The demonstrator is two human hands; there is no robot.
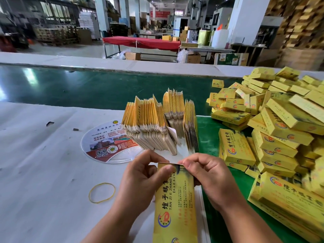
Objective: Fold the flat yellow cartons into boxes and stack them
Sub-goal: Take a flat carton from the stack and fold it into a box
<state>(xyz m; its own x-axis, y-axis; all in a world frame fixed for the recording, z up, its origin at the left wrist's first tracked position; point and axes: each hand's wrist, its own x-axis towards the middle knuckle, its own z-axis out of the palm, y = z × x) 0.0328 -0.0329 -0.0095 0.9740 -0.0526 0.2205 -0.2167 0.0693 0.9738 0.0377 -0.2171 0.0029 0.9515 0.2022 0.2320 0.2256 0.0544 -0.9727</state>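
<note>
A long yellow carton (177, 204) with black and red print lies lengthwise in front of me, its far end raised. My left hand (142, 176) grips that end from the left side. My right hand (206, 174) pinches the top flap of the same end from the right. Just beyond my hands, several bundles of flat yellow cartons (157, 123) stand on edge on the white table. To the right, a big loose pile of folded yellow boxes (273, 123) covers the green surface.
A round printed hand fan (108, 144) lies left of the flat bundles. A yellow rubber band (101, 192) rests on the white table (43, 163) near my left forearm. A green conveyor belt (87, 86) runs across behind. Factory floor and a red-covered table (140, 42) lie beyond.
</note>
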